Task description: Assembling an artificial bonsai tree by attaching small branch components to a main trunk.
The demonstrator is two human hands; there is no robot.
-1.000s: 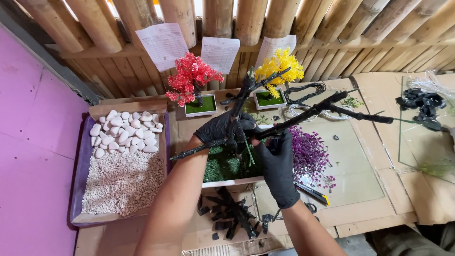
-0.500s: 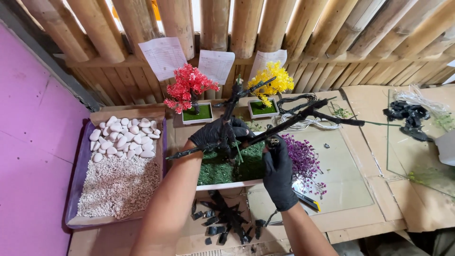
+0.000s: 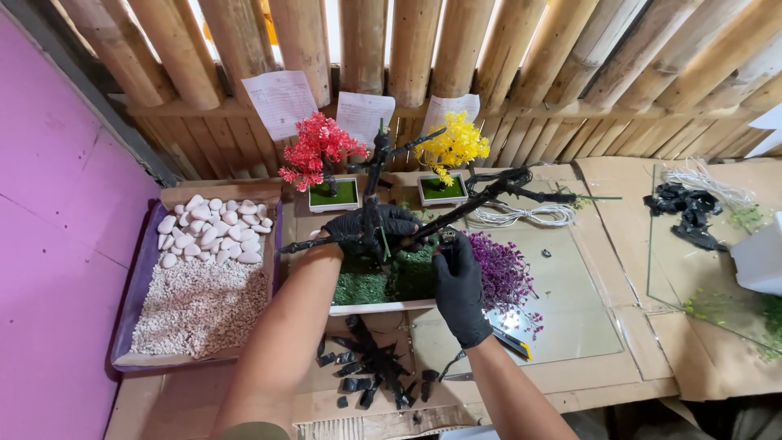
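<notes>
Frame centre: since the picture a second before, the dark branch (image 3: 489,195) had swung a little flatter, its tip toward the right. My left hand (image 3: 371,230) was clamped round the trunk above the moss tray (image 3: 383,281); my right hand (image 3: 458,281) was closed near the branch's base. Red tree (image 3: 318,151) and yellow tree (image 3: 452,145) stood unmoved behind.
</notes>
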